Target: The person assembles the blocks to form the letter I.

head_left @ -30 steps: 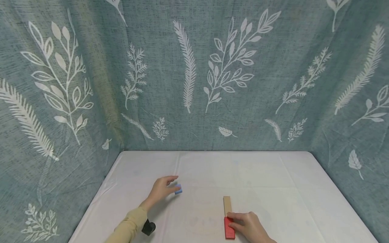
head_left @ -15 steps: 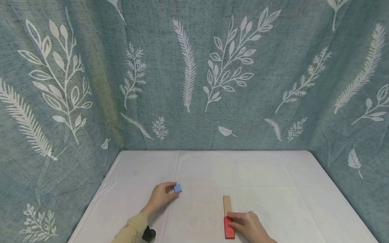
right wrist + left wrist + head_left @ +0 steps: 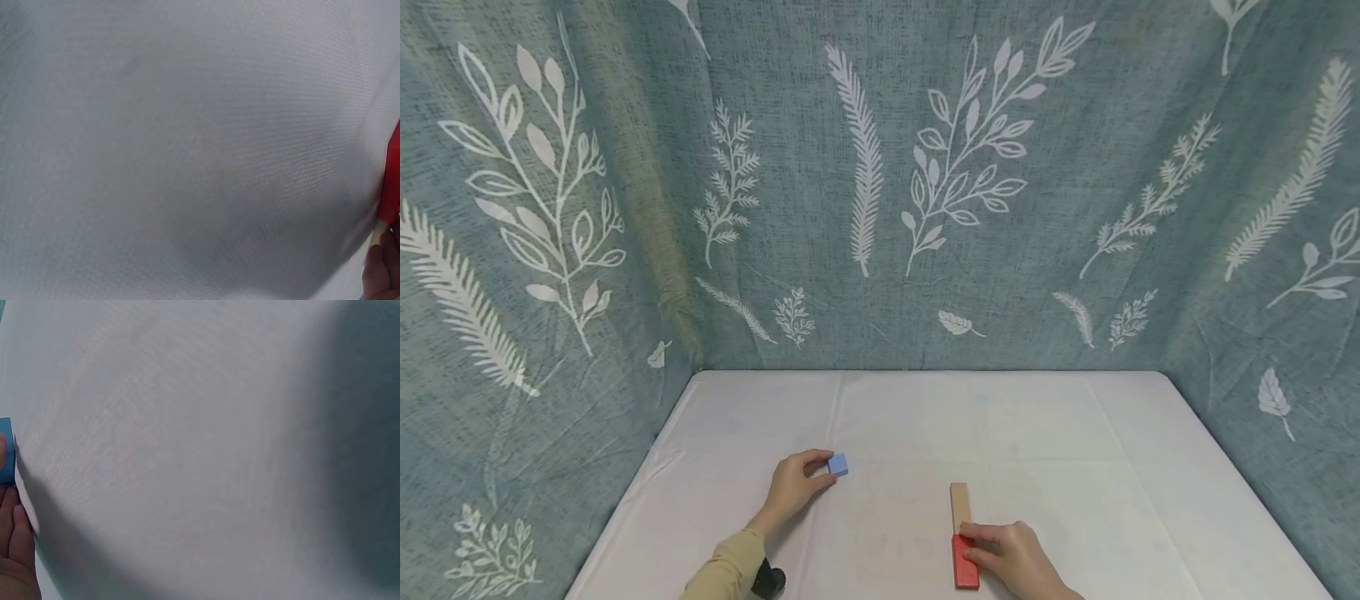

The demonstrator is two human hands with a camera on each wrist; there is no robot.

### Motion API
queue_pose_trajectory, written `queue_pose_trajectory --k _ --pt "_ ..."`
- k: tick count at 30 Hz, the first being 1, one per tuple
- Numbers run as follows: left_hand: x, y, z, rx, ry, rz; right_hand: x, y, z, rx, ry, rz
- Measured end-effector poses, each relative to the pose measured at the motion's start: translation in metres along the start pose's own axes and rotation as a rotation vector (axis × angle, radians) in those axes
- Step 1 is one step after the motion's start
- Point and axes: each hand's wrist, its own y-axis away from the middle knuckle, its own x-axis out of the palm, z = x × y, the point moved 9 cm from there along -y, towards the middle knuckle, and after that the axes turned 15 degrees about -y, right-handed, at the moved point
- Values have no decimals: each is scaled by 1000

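Note:
A small blue block [image 3: 838, 464] is at the left middle of the white table, and my left hand [image 3: 792, 487] pinches its left side between thumb and fingers. The left wrist view catches the same blue block [image 3: 7, 464] at its left edge, with curled fingers [image 3: 20, 534] below it. Lower right of it, a red block [image 3: 966, 575] lies end to end with a plain wooden block [image 3: 960, 507], forming one straight strip. My right hand [image 3: 1018, 557] pinches the red block near the joint from the right. The right wrist view shows a sliver of the red block [image 3: 391, 181].
A white cloth covers the table [image 3: 1075, 467]. Teal curtains [image 3: 805, 167] with white leaf prints rise behind it and on both sides. A black wrist device [image 3: 767, 578] sits under my left sleeve [image 3: 730, 567].
My left hand has closed its fingers on the blue block, which has turned slightly and shifted a little left. The right hand, red block and wooden block stay where they were.

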Motion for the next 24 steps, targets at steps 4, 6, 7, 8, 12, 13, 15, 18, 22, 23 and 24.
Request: queue_pose_trajectory --k 4,6,7,8,12,13,15,18,22,23,24 --pt "0 1 1 -8 21 3 0 0 0 4 2 -1" --pt "0 1 1 -10 25 1 0 0 0 8 1 1" --pt "1 1 1 -10 26 -2 0 0 0 10 1 1" --pt "0 1 1 -11 26 -4 0 0 0 11 1 1" --pt "1 1 1 -12 29 -12 0 0 0 13 2 1" --pt "1 1 1 -13 30 -13 -1 0 0 12 3 0" --pt "1 2 1 -19 35 -15 -1 0 -1 13 4 0" --pt "0 3 1 -27 44 -17 0 0 -1 17 3 4" --pt "0 3 1 -39 43 -20 0 0 -2 19 -6 8" --pt "0 3 1 -41 40 -20 0 0 -2 20 -9 8" --pt "0 3 1 -41 38 -20 0 0 -2 19 -13 8"
